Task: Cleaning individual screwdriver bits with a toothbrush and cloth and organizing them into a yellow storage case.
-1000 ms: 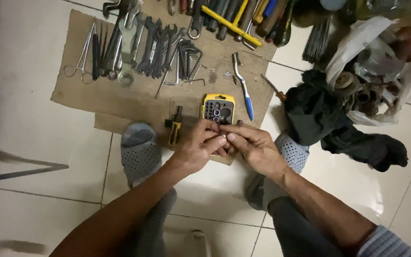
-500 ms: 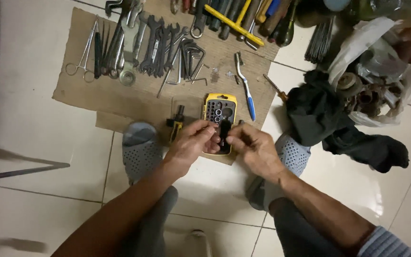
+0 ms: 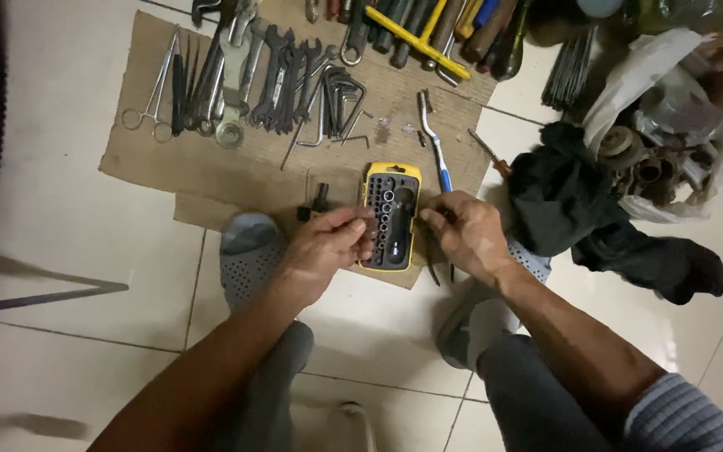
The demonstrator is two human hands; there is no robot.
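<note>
1. A yellow-framed, black-lined plastic socket and bit case [image 3: 390, 216] is seen lying open on the near edge of a flat brown cardboard sheet [image 3: 211, 163], at the centre of the view.
2. Rows of small round metal sockets are shown in its black tray, with a dark driver handle laid along the right half.
3. The left hand [image 3: 325, 247] is placed at 9 o'clock of the case, fingers curled together against its left edge; whether something small is pinched cannot be told.
4. The right hand [image 3: 464, 233] is held at 3 o'clock, fingertips bunched and touching the case's right edge.
5. A row of steel spanners [image 3: 269, 79] is laid at 11 o'clock of the case.
6. A blue-handled tool [image 3: 438, 151] is seen at 1 o'clock.
7. A crumpled black cloth [image 3: 579, 209] lies at 3 o'clock, beyond the right hand.
</note>
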